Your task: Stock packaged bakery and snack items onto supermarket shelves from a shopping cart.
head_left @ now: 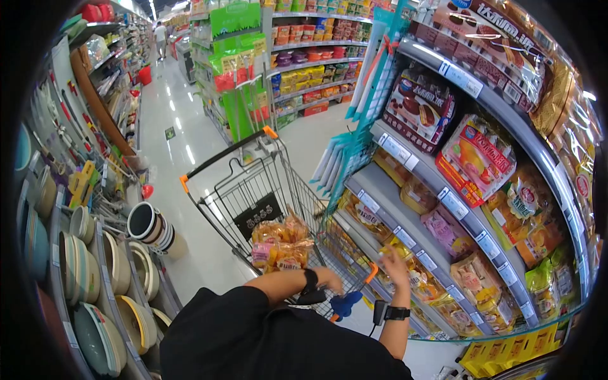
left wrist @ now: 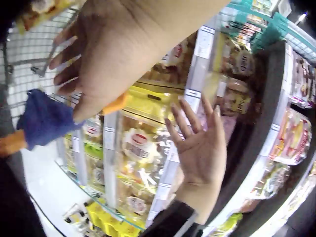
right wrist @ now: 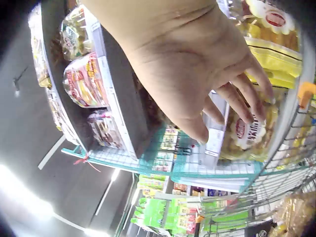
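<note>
In the head view my left hand [head_left: 326, 278] is over the near end of the shopping cart [head_left: 253, 190], beside a blue cloth-like item [head_left: 343, 305] on its handle. The left wrist view shows that hand [left wrist: 106, 59] with fingers spread, holding nothing visible. My right hand [head_left: 396, 269] is raised between the cart and the bread shelf; its empty palm and spread fingers show in the left wrist view [left wrist: 200, 150]. Seen from the right wrist, the hand [right wrist: 197, 69] is in front of yellow bread packs [right wrist: 247, 133]; contact cannot be told. Bagged bread [head_left: 282, 244] lies in the cart.
Curved shelves of packaged cakes [head_left: 478, 158] stand at the right, with price labels along their edges. Stacked bowls [head_left: 79, 266] and a striped bin [head_left: 149, 223] are at the left. An aisle runs ahead, with a person [head_left: 160, 41] far down it.
</note>
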Demonstrator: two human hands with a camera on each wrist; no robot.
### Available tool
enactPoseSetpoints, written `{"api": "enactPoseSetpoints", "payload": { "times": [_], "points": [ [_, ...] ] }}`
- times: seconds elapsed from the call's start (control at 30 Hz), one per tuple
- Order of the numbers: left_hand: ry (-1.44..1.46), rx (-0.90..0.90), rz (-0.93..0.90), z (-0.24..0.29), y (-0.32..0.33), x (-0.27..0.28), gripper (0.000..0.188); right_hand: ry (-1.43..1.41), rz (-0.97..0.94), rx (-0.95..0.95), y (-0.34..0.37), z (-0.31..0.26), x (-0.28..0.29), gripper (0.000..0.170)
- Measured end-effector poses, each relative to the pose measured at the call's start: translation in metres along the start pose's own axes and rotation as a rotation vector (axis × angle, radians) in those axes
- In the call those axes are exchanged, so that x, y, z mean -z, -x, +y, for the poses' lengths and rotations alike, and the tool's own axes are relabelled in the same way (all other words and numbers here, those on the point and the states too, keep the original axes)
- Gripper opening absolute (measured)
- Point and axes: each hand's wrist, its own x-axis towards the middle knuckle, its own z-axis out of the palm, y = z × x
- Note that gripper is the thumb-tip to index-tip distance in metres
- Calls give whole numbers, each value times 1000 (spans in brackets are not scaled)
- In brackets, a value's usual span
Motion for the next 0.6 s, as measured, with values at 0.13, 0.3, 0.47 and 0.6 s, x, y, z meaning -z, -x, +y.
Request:
{"api": "enactPoseSetpoints", "payload": {
  "times": [0.13,0.3,0.47,0.6],
  "points": [
    [67,-284,633,68,41,99,41,69,193,153,-2,-26,45,45],
    [326,-371,1212,93,71,176,46,229,464,270,-12,-24,79,46],
    [475,-173,1389,84,69,210,62,128,587,199,-23,-8,92,49],
    [425,-121,1410,85,71,225,72,98,615,199,-41,10,100,53]
  ]
}}
